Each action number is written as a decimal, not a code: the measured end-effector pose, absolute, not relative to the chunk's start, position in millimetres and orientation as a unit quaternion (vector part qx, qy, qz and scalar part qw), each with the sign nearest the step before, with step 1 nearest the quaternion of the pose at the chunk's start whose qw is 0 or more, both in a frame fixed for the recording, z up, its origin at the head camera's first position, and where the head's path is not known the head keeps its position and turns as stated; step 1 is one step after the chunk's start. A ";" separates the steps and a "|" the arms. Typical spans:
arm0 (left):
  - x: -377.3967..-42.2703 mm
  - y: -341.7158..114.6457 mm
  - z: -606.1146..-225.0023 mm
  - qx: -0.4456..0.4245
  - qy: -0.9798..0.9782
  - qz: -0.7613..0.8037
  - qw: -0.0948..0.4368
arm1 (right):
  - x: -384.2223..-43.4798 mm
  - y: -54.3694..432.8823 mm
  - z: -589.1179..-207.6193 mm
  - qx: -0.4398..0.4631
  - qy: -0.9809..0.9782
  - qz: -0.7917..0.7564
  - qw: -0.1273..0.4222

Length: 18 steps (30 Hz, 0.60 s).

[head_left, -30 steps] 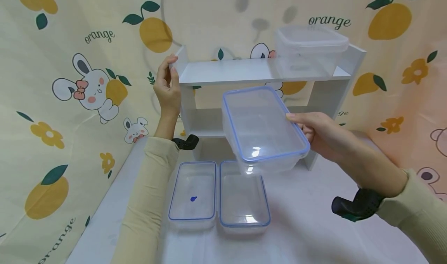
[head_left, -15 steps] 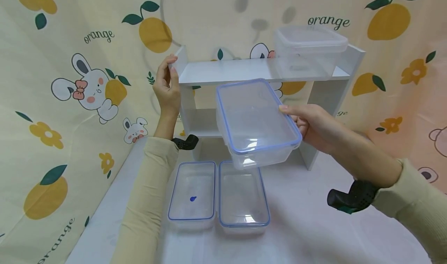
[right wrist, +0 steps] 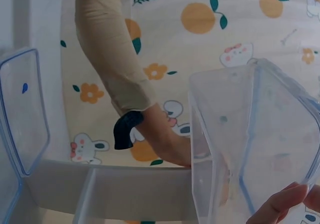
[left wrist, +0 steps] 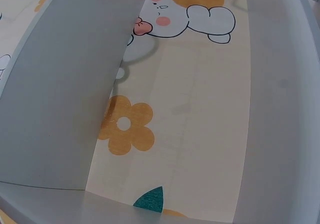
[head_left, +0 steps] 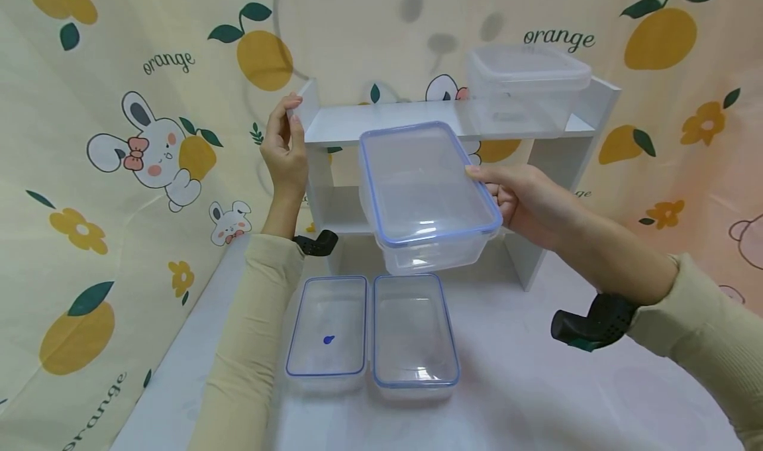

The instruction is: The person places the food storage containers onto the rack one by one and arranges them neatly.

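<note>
My right hand (head_left: 524,202): pinches the blue-rimmed box (head_left: 429,183), raised before the shelf (head_left: 357,120).
My left hand (head_left: 286,146): fingers curled round the shelf's left end.
Tub (head_left: 524,100): atop the shelf's right end.

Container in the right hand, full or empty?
Apparently empty: the container in the right hand shows no contents through its clear sides.

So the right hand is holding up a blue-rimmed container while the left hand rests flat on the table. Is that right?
Not the left part: the head view shows the left hand gripping the white shelf unit at its upper left side. The right hand does hold up a blue-rimmed container.
</note>
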<state>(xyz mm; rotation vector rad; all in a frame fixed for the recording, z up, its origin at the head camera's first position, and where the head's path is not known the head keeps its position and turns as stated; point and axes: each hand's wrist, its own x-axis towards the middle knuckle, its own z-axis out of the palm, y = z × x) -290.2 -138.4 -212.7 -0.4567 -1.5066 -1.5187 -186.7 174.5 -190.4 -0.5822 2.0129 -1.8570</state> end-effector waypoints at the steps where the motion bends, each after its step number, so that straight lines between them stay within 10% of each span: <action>1: -290.1 -138.4 -212.6 -0.186 -0.612 -0.617 0.459 | -186.7 173.6 -189.3 -0.201 0.706 -0.657 0.170; 18: -289.6 -139.8 -213.9 -0.191 -0.613 -0.615 0.459 | -194.6 160.2 -165.6 -0.178 0.670 -0.701 0.169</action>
